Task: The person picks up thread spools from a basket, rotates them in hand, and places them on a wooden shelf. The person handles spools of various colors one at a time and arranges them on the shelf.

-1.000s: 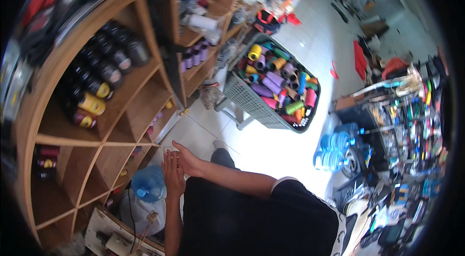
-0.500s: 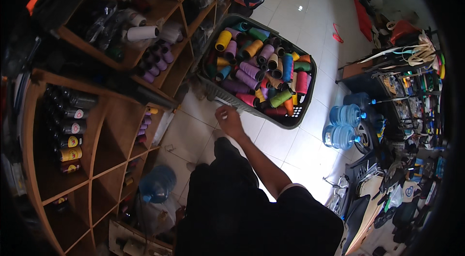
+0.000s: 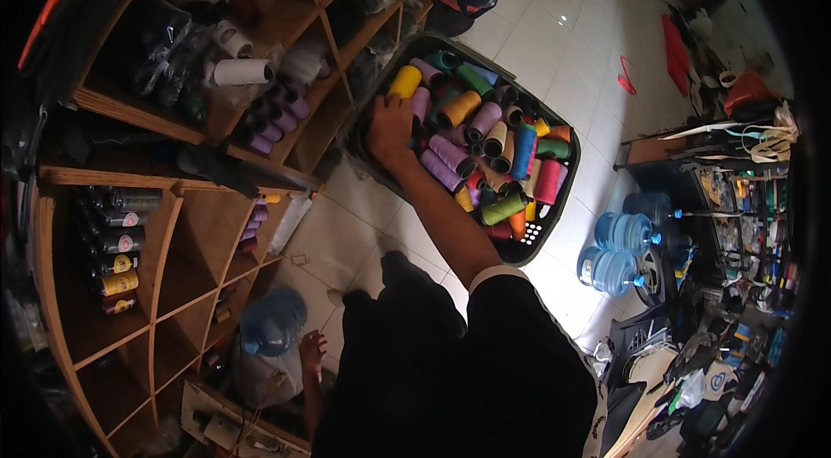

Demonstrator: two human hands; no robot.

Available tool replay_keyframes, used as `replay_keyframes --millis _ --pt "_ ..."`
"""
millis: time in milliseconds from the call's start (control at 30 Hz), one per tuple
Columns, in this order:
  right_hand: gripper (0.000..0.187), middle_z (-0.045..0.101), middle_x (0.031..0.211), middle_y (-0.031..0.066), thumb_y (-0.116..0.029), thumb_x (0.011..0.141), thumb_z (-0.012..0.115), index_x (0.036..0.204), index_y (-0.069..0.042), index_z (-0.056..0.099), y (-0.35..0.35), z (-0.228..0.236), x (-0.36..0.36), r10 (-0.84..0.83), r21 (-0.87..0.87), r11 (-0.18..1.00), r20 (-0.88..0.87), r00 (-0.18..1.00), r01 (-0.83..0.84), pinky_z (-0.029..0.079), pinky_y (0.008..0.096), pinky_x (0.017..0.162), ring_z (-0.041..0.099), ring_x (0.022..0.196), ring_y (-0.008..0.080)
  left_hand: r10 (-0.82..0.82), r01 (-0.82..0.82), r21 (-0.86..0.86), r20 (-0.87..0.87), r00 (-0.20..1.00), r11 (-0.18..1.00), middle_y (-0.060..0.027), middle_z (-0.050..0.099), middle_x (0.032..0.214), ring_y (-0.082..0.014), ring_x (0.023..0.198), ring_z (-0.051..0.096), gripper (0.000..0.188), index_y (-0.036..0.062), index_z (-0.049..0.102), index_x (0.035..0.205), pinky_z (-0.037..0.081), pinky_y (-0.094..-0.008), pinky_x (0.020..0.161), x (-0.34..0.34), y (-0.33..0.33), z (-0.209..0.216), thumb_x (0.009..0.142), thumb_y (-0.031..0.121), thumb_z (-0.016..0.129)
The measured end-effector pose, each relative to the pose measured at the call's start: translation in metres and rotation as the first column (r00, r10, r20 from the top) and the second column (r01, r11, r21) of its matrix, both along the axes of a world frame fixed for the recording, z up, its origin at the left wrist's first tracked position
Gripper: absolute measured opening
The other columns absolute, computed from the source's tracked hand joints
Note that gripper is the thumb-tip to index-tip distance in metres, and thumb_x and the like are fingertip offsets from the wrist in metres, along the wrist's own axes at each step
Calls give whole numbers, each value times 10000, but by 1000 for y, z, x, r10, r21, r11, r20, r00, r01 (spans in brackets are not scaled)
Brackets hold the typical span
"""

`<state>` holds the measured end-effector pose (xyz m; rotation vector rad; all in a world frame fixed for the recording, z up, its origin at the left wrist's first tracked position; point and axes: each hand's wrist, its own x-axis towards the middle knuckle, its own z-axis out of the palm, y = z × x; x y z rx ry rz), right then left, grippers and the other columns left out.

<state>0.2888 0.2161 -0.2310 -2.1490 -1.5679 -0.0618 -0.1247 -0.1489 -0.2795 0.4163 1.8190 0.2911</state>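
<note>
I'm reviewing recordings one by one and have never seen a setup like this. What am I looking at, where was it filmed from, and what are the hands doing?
There is no robot here, only a person's two bare hands. A wide fisheye camera on the person's head looks down, so straight edges bend near the rim and the dark shirt fills the bottom.

The right hand reaches into a dark basket piled with coloured thread spools. It is beside a yellow spool; whether it grips anything is hidden. The left hand is low, near a blue water jug, with nothing visible in it.

To the left, wooden shelves hold more spools; to the right, more blue jugs stand on the tiled floor.
</note>
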Motion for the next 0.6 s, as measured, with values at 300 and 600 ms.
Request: replay_keyframes --millis 300,600 --pt "364 553 1090 164 -163 702 695 1040 -68 601 35 -5 43 -25 -47 998 109 994 30 452 433 849 526 1001 374 73 -62 -135 78 994 989 -18 617 866 -165 688 592 340 76 570 1141 482 -337 651 -51 -131 -63 963 364 532" --pt "440 564 1048 179 -204 701 753 1058 -25 569 11 26 127 -100 192 948 -574 812 253 455 424 901 548 1049 350 -49 60 -86 121 991 994 -19 615 847 -166 673 588 338 62 578 1117 479 -333 633 -64 -189 -115 965 358 521"
